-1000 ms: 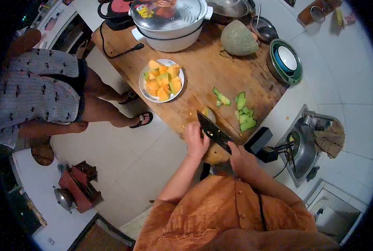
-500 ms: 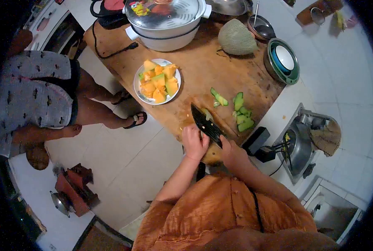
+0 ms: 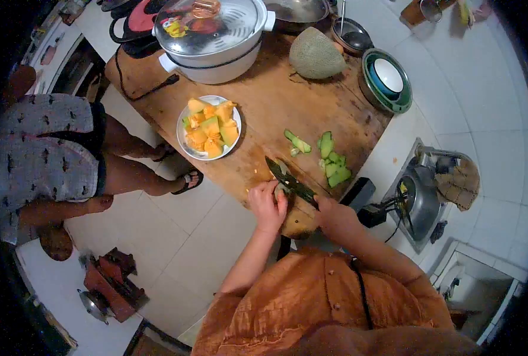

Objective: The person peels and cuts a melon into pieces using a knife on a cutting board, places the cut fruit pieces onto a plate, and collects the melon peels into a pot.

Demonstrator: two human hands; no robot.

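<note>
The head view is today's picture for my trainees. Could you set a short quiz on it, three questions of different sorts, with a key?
1. Which of the person's own hands grips the knife?
2. True or false: the lidded pot stands inside the sink.
3. Fill in the missing word: the chunks of cut melon are piled on a ____.

Key:
1. The right hand.
2. False; the pot stands on the wooden table.
3. Plate.
</note>
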